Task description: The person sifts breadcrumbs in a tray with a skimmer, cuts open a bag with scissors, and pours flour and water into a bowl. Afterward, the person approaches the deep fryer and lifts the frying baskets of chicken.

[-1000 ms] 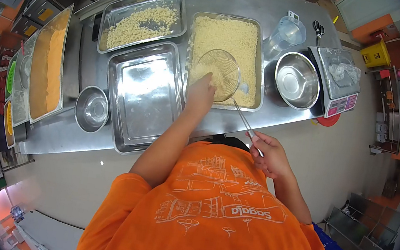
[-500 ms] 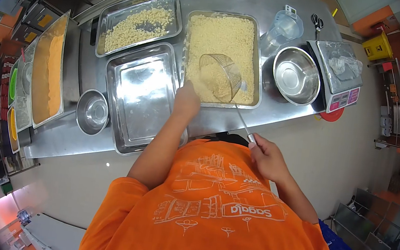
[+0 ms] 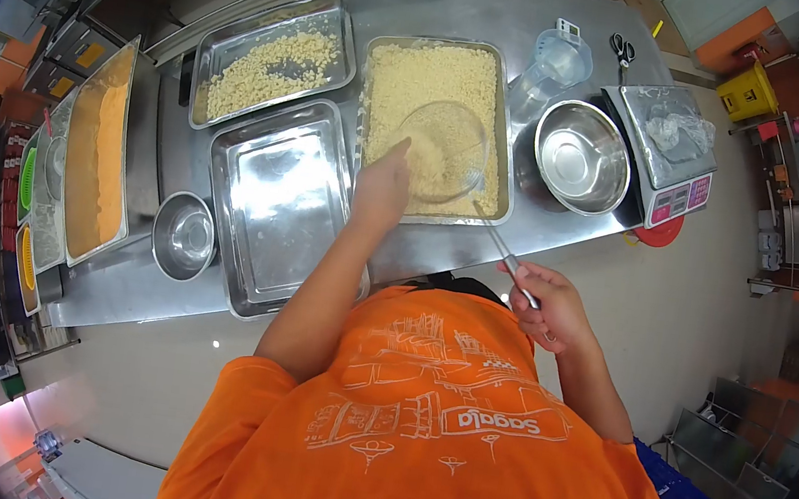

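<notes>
At the left end of the desk [image 3: 126,297] we list one deep tray [image 3: 81,192], holding orange powder [image 3: 110,161]. Next, by the near edge, one small steel bowl [image 3: 184,236]. Toward the far edge, one shallow tray [image 3: 246,33] with pale lumps [image 3: 276,72] spread over its base; between it and the near edge, one wide steel tray [image 3: 272,223], its surface bright with reflected light. Then the person's left hand [image 3: 383,187], over the left side of the crumb tray [image 3: 509,163], fingers at the left rim of the strainer; we cannot tell whether they grip it. The crumb tray sits at the middle of the desk, layered with pale yellow crumbs [image 3: 433,72]. Over its nearer half we record the strainer [image 3: 456,161], round, of wire mesh, with crumbs in its left part; its long handle [image 3: 509,259] slants out past the near edge. Toward the far edge, one clear measuring jug [image 3: 561,61]. Past the near edge, the person's right hand [image 3: 554,305], clenched around the handle's end. Farther right, one deep steel bowl [image 3: 583,158]; near the far right corner, black scissors [image 3: 622,52]; at the right end, one scale [image 3: 679,198] bearing crumpled clear plastic [image 3: 682,133].
</notes>
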Demonstrator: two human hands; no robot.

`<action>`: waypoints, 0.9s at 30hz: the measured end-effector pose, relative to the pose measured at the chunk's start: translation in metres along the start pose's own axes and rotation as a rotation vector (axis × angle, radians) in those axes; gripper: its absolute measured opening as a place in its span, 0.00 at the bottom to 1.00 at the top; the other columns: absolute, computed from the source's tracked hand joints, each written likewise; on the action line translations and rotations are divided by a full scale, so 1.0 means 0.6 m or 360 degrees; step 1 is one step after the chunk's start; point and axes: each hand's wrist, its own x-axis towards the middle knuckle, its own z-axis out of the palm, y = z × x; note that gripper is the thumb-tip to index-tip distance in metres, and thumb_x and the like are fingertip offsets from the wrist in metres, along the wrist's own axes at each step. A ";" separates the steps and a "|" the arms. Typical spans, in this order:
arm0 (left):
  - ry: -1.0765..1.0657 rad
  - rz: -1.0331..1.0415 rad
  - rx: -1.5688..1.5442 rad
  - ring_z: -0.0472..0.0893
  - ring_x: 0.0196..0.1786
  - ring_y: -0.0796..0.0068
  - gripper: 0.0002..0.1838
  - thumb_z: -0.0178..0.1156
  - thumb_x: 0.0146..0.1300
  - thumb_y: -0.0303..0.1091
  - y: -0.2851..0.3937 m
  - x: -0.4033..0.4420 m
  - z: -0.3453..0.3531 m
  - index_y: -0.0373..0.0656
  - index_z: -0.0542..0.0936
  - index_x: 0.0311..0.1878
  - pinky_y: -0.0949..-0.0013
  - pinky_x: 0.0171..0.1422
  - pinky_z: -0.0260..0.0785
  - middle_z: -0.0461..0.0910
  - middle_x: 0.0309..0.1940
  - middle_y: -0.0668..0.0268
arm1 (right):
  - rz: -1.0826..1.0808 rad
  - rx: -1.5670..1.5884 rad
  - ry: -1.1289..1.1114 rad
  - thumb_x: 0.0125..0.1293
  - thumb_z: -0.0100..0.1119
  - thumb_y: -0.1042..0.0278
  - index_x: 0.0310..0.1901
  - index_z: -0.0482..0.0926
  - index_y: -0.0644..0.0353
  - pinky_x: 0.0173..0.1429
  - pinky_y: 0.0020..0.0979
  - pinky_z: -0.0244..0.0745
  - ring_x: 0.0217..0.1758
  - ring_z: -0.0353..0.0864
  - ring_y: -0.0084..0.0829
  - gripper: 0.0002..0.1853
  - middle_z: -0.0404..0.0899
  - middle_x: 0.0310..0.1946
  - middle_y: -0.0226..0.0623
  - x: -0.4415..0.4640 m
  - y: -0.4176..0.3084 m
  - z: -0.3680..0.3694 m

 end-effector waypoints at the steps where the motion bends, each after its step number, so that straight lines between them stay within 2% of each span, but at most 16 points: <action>1: 0.0105 0.0051 -0.0043 0.85 0.45 0.64 0.22 0.60 0.62 0.28 -0.003 0.005 -0.005 0.39 0.75 0.61 0.67 0.50 0.76 0.84 0.43 0.52 | -0.0056 0.0042 0.0031 0.74 0.48 0.64 0.54 0.74 0.64 0.12 0.17 0.47 0.13 0.53 0.13 0.15 0.67 0.20 0.26 0.000 -0.003 0.002; 3: 0.0210 0.0104 -0.0081 0.85 0.46 0.66 0.21 0.61 0.62 0.28 -0.014 0.012 -0.011 0.39 0.77 0.59 0.67 0.50 0.76 0.84 0.43 0.54 | -0.0112 0.0087 0.0058 0.74 0.48 0.64 0.54 0.74 0.65 0.12 0.16 0.47 0.13 0.53 0.12 0.15 0.67 0.20 0.26 -0.005 -0.012 0.003; 6: 0.0315 0.0138 -0.0196 0.85 0.44 0.68 0.16 0.62 0.62 0.28 -0.024 0.021 -0.018 0.38 0.80 0.53 0.68 0.49 0.76 0.85 0.41 0.58 | 0.0016 -0.0085 0.0015 0.74 0.48 0.64 0.53 0.74 0.65 0.12 0.16 0.47 0.13 0.52 0.12 0.14 0.67 0.20 0.26 -0.012 -0.025 -0.005; 8: 0.0291 -0.0008 -0.0122 0.84 0.42 0.70 0.13 0.63 0.61 0.29 -0.018 0.018 -0.026 0.38 0.81 0.49 0.69 0.47 0.76 0.85 0.40 0.60 | -0.0088 0.0019 0.0003 0.73 0.49 0.65 0.53 0.75 0.65 0.12 0.15 0.46 0.13 0.52 0.11 0.14 0.68 0.20 0.26 -0.012 -0.026 -0.008; 15: 0.0297 -0.0045 -0.0120 0.84 0.40 0.71 0.13 0.62 0.62 0.30 -0.032 0.005 -0.021 0.38 0.81 0.49 0.70 0.46 0.76 0.85 0.40 0.60 | -0.0012 -0.0120 -0.0011 0.74 0.49 0.63 0.53 0.75 0.62 0.14 0.16 0.47 0.15 0.54 0.12 0.14 0.67 0.21 0.26 -0.016 -0.050 -0.015; 17: 0.0338 -0.0003 -0.0158 0.85 0.39 0.63 0.13 0.60 0.61 0.31 -0.046 0.004 -0.015 0.41 0.81 0.49 0.64 0.46 0.77 0.84 0.41 0.57 | -0.0088 -0.0027 0.0009 0.74 0.49 0.63 0.52 0.75 0.63 0.13 0.15 0.47 0.15 0.54 0.12 0.13 0.67 0.21 0.26 -0.013 -0.050 -0.011; 21: 0.0311 -0.0050 -0.0151 0.85 0.40 0.62 0.13 0.59 0.62 0.30 -0.037 0.001 -0.022 0.40 0.81 0.49 0.64 0.46 0.77 0.84 0.41 0.57 | 0.0054 -0.0168 -0.0063 0.74 0.50 0.63 0.52 0.75 0.62 0.13 0.15 0.47 0.15 0.54 0.11 0.13 0.67 0.21 0.26 -0.016 -0.064 -0.014; 24: 0.0332 -0.0056 -0.0134 0.85 0.40 0.62 0.13 0.59 0.62 0.30 -0.041 -0.005 -0.023 0.40 0.81 0.49 0.64 0.46 0.77 0.84 0.42 0.56 | -0.0100 -0.0024 0.0013 0.73 0.49 0.66 0.54 0.74 0.64 0.12 0.14 0.47 0.12 0.52 0.11 0.14 0.67 0.20 0.25 -0.013 -0.060 -0.005; 27: 0.0330 -0.0062 -0.0144 0.85 0.40 0.62 0.13 0.60 0.61 0.30 -0.042 -0.004 -0.028 0.40 0.81 0.49 0.64 0.47 0.76 0.84 0.41 0.56 | 0.0056 -0.0167 0.0058 0.73 0.49 0.65 0.54 0.74 0.64 0.11 0.14 0.46 0.12 0.52 0.11 0.14 0.67 0.19 0.25 -0.015 -0.068 -0.006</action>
